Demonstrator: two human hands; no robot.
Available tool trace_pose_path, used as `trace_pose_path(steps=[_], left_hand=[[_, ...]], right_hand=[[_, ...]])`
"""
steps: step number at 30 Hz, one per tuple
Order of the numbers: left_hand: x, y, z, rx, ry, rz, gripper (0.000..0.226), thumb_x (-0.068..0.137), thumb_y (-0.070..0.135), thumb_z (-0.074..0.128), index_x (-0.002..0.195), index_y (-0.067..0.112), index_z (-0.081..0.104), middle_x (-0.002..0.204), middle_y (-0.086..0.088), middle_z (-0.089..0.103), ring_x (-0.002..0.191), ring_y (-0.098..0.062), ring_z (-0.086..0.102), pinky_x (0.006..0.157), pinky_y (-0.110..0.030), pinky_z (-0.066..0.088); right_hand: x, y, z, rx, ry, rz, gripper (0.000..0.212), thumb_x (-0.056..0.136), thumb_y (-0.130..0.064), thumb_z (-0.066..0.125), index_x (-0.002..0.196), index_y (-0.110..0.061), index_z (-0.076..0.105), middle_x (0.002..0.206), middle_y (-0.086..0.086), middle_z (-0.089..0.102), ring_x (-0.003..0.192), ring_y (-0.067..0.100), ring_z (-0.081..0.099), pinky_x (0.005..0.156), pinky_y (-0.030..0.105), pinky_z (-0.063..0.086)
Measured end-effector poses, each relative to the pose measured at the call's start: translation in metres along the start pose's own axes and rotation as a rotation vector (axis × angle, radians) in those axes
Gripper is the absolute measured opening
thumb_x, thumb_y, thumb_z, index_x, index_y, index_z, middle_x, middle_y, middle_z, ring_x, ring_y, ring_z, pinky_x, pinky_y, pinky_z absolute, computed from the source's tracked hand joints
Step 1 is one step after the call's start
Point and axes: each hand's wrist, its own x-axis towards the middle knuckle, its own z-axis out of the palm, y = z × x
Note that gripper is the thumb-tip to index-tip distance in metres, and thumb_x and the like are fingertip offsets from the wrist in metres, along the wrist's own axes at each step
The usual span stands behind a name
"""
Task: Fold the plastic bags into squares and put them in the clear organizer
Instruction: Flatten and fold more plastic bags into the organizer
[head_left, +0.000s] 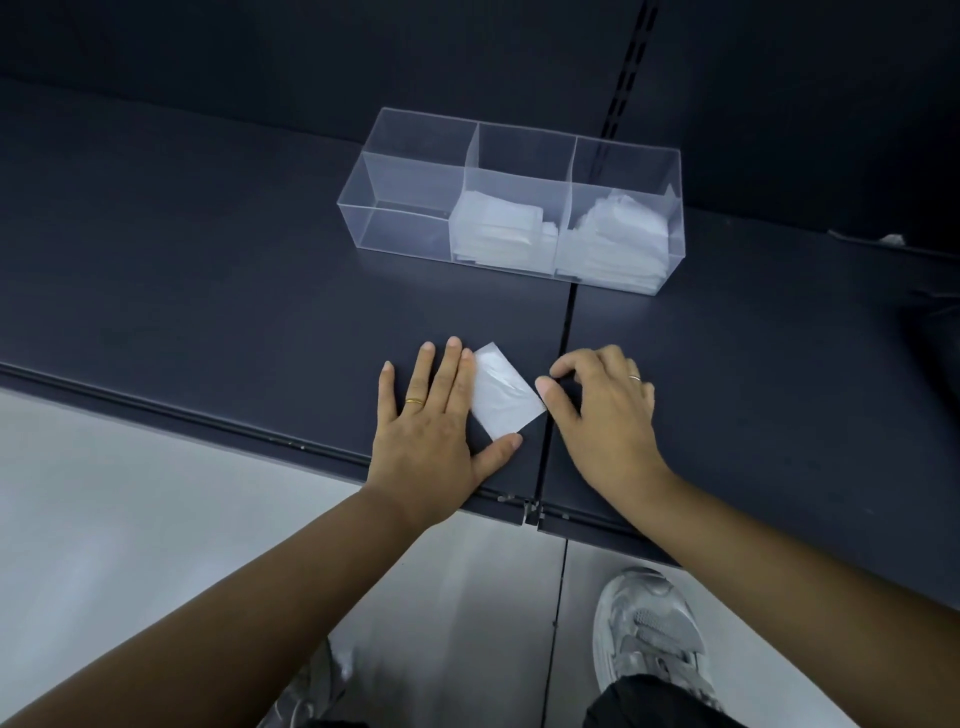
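A white plastic bag (506, 391), folded into a small rectangle, lies flat on the dark shelf (208, 270) near its front edge. My left hand (434, 415) lies flat with straight fingers along the bag's left side, the index finger and thumb touching its edges. My right hand (605, 402) is at the bag's right corner with fingers curled, thumb tip touching that corner. The clear organizer (410, 176) stands further back on the shelf. It has three compartments: the left one holds nothing, while the middle (498, 228) and right (618, 239) ones hold stacks of folded white bags.
The shelf has a dark back wall with a slotted upright (626, 67). A seam (563, 343) runs front to back between two shelf panels. Below the front edge lie a grey floor and my grey shoe (649, 629). A small white scrap (891, 239) sits at the far right.
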Motion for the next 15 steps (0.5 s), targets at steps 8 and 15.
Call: trace_pose_path(steps=[8,15], left_hand=[[-0.012,0.009,-0.009,-0.116,-0.053,-0.050,0.102,0.072,0.077,-0.010,0.152,0.014,-0.005,0.162,-0.002,-0.007,0.147,-0.017,-0.012,0.117,-0.046,-0.007],[0.011,-0.011,-0.067,-0.671,-0.029,0.134,0.113,0.060,0.076,0.057,0.151,0.035,0.002,0.151,0.030,0.004,0.140,0.011,-0.006,0.116,-0.022,-0.004]], right_hand=[[0.002,-0.025,-0.004,0.084,-0.139,-0.005,0.019,0.080,-0.029,0.070,0.072,-0.025,0.052,0.087,-0.012,0.054,0.086,0.010,0.052,0.079,0.028,0.036],[0.016,-0.049,-0.056,0.345,-0.331,-0.228,0.029,0.079,-0.006,0.069,0.087,-0.028,0.051,0.073,-0.009,0.060,0.064,0.003,0.051,0.061,0.013,0.041]])
